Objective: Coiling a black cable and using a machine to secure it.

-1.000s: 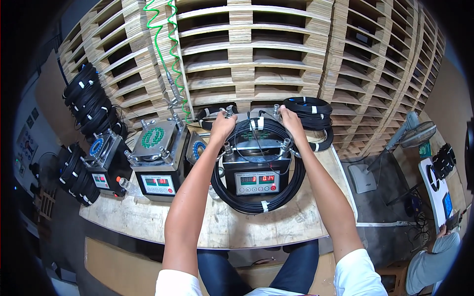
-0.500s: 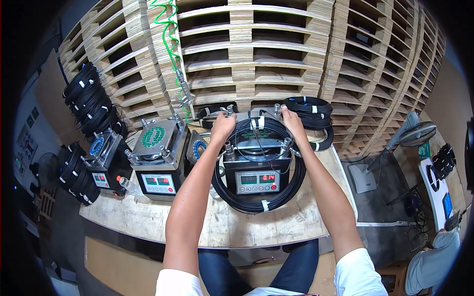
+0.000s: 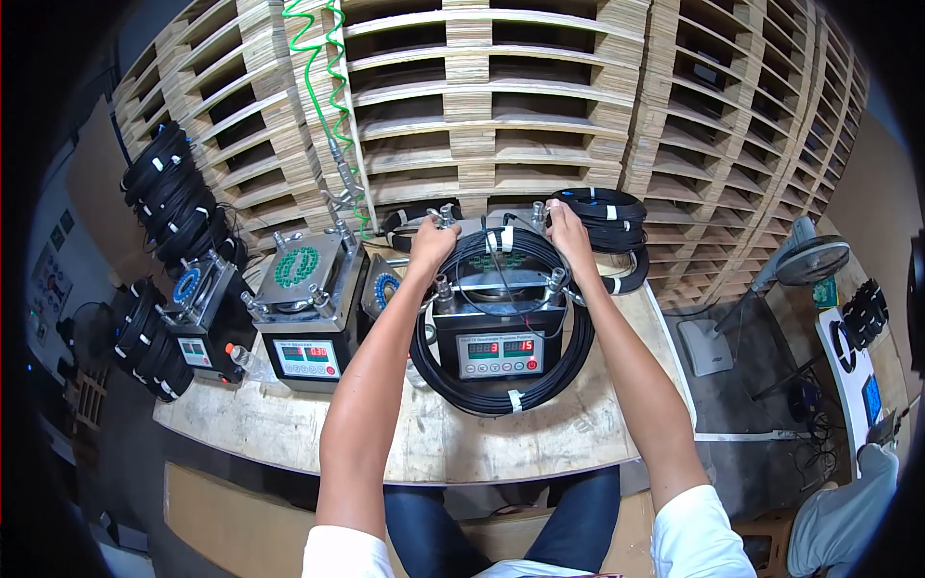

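Note:
A fibre polishing machine (image 3: 449,353) with a lit digital panel stands on the bench before me. A coil of black cable (image 3: 469,401), tied with white tape, lies around and over it, and its upper loop partly hides the machine's top plate. My left hand (image 3: 433,243) is closed at the rear left metal clamp post (image 3: 446,214). At the rear right clamp post (image 3: 538,214), my right hand (image 3: 568,237) has its fingers pinched on the post's lever. The fingertips of both hands are partly hidden. Metal posts also stand at the front corners.
Two similar machines stand to the left, one with a green-ringed plate (image 3: 297,267), one with a blue ring (image 3: 188,285). A clear bottle (image 3: 249,360) lies between them. Cable coils (image 3: 602,220) sit at back right. An air gun (image 3: 347,188) hangs from a green hose. Wooden pallets (image 3: 544,91) rise behind.
The red and green digits on the machine's panel have changed. Both hands stay at the rear posts with only slight finger movement. The green hose and air gun have swung a little left.

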Demonstrator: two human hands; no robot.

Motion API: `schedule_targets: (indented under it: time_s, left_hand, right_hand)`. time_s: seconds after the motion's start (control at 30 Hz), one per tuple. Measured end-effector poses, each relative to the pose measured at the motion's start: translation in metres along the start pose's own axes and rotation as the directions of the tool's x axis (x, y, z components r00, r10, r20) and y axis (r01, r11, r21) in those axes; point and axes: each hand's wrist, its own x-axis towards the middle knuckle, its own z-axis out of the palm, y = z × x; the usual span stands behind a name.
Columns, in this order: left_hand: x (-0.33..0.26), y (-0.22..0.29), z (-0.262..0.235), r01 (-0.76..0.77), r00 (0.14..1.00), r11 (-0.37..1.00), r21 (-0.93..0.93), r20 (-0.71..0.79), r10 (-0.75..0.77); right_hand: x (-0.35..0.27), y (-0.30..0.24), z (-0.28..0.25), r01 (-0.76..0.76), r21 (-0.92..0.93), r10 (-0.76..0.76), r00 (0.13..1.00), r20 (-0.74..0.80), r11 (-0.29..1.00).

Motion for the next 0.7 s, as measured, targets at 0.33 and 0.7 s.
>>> schedule_targets:
  time_s: [0.33, 0.7]
  left_hand:
    - [0.004, -0.002, -0.003, 0.076, 0.997, 0.993, 0.094, 0.007, -0.077]
    - [0.0, -0.002, -0.003, -0.026, 0.998, 1.0, 0.015, -0.057, 0.026]
  right_hand:
    - [-0.009, -0.024, -0.002, -0.091, 0.098, 0.079, 0.989, 0.126, 0.991]
    - [-0.003, -0.005, 0.008, 0.053, 0.131, -0.052, 0.999, -0.012, 0.99]
